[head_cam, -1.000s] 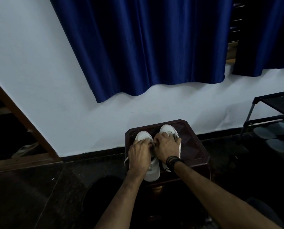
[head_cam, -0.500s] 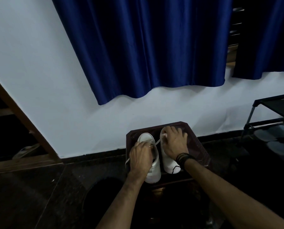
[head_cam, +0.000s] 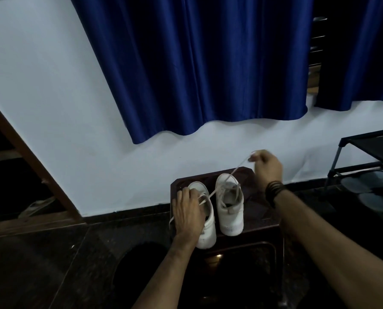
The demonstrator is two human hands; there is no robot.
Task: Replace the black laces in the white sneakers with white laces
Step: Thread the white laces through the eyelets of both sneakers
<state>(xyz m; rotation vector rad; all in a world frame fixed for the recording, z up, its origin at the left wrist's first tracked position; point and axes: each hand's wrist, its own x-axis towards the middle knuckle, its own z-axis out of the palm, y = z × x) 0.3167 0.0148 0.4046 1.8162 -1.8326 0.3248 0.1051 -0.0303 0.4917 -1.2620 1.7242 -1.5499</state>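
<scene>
**Drawing the white lace taut**

The dark table [head_cam: 259, 210] carried both white sneakers [head_cam: 229, 206]. My left hand [head_cam: 187, 216] pressed flat on the left sneaker [head_cam: 208, 228]; my right hand [head_cam: 267, 167], raised near the wall, pinched the white lace [head_cam: 237, 169] end. Pulling harder, I judged, risked dragging the unheld right sneaker off.

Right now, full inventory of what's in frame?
sneakers: 2, white, side by side on the stool
lace: 1 seen, white, stretched from left sneaker up to right hand
stool: 1, dark brown, against the wall
curtains: 2, blue, hanging over white wall
rack: 1, black, far right, grey footwear beneath
sandal: 1, pale, floor far left
wristband: 1, black, right wrist
left hand: on left sneaker
right hand: raised, pinching lace end
</scene>
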